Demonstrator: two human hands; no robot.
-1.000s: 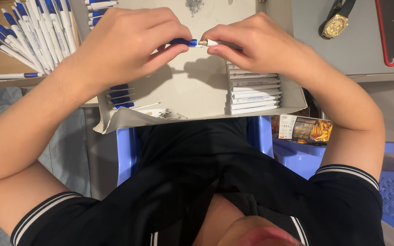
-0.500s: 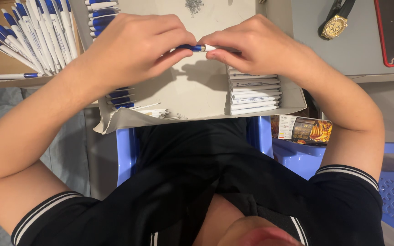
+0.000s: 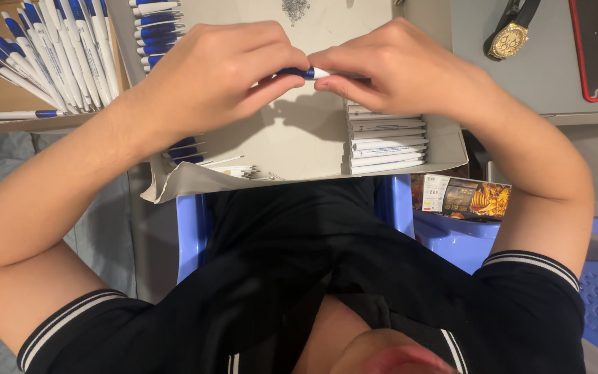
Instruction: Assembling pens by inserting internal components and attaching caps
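Left hand and right hand both pinched closed on one blue-and-white pen above the cardboard tray; pen mostly hidden by fingers, ends possibly separate parts.

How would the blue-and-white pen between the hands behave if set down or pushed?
The pen, pinched by left hand and right hand, looks thin, stiff plastic, so probably light. Its round barrel would likely roll when pushed. It seems to be in joined sections, so it may pull apart.
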